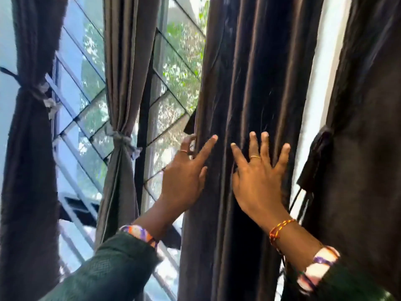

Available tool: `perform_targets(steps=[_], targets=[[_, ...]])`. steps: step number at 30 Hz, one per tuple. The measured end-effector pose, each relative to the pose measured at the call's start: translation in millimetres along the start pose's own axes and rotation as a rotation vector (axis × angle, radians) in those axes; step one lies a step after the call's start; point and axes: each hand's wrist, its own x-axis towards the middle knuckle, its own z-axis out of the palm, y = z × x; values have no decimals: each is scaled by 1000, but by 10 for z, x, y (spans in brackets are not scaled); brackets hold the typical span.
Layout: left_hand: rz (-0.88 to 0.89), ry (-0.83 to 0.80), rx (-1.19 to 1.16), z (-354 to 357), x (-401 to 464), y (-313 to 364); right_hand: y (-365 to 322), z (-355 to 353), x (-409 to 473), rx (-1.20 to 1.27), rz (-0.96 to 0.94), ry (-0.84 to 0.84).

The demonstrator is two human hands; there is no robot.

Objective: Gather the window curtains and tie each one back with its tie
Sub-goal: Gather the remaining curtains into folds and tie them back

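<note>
A dark brown curtain [249,88] hangs loose in folds in the middle of the view. My left hand [186,177] lies at its left edge with fingers spread, some curling behind the cloth. My right hand [258,177] rests flat on the folds, fingers apart, holding nothing. A dark tie end [191,122] sticks out behind the left edge. Two curtains to the left are gathered: one at the far left [28,148] bound by a tie [46,94], one nearer [123,61] bound by a knotted tie [123,140]. At the right hangs another dark curtain [366,127] with a tie [314,161] dangling.
Behind the curtains is a window with a metal grille [86,118] and green trees outside. A white wall strip [321,83] shows between the middle and right curtains. Dark cords [303,203] hang below the right tie.
</note>
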Motion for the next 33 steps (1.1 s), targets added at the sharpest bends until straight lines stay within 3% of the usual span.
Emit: perform_targets(steps=[4,8,13,18,26,28,30,33], targets=[[-32,-67,-98,309,-488,28,-48,130,-452,39,113,-29],[-217,-94,-306,521,-838,94,-120,298,-777,35,124,-134],[-433,-155,-348,565,-1071,156,-227,517,-1101,124,142,-216],[-479,-303,-302,525,-1253,124,-292,624,-1448,383,107,-257],[-510,-286,-295,450,-1441,107,-296,558,-1841,556,26,-614],[-479,-240,-321,404,-1525,93,-345,549,-1880,539,51,-711],[-454,-217,-350,356,-1601,100,-433,625,-1959,418,-1,-680],[-440,-196,-381,314,-1661,119,-614,725,-2118,157,-255,-701]])
